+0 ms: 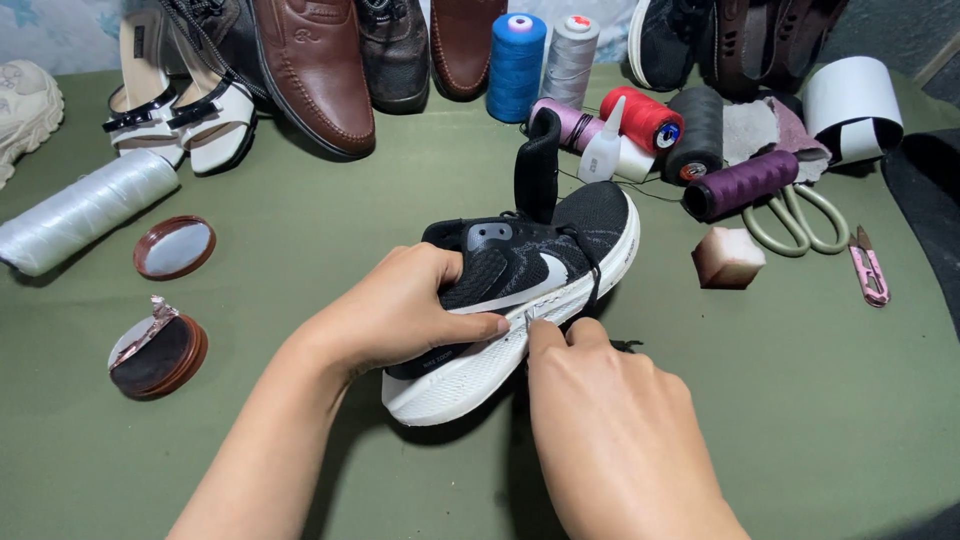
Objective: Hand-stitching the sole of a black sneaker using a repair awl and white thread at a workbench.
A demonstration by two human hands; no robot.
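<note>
One black sneaker (520,265) with a white sole lies on its side near the middle of the green table (300,250), toe pointing away to the right, tongue standing up. The left hand (400,310) wraps over its heel and upper, fingers closed on the shoe, thumb pressed along the seam where upper meets sole. The right hand (600,410) comes from below, its fingertips pinched together on a thin needle (530,320) at that seam, just beside the left thumb. A black thread (590,275) runs down over the sole edge.

Behind the sneaker stand two upright spools: one blue (516,65), one grey (570,60). Four more spools lie on their sides: one pink (560,120), one red (642,118), one black (698,135), one purple (740,185). One small white glue bottle (602,150) leans among them. To the right lie one pair of scissors (795,220), one pink thread snip (868,268), one pale block (728,258) and one white roll (852,108), with leather scraps (760,125) near it.

To the left lie one roll of white cord (85,210) and two round brown tins: one (175,247) shows a shiny face, the other (157,355) holds dark polish with torn foil.

Along the far edge lie two white sandals (180,105) with black straps, two brown loafers (320,70), one dark shoe (395,55) between them, one cream sneaker (25,105) at the left edge, and more dark shoes (720,40) at the upper right, too cropped to count.
</note>
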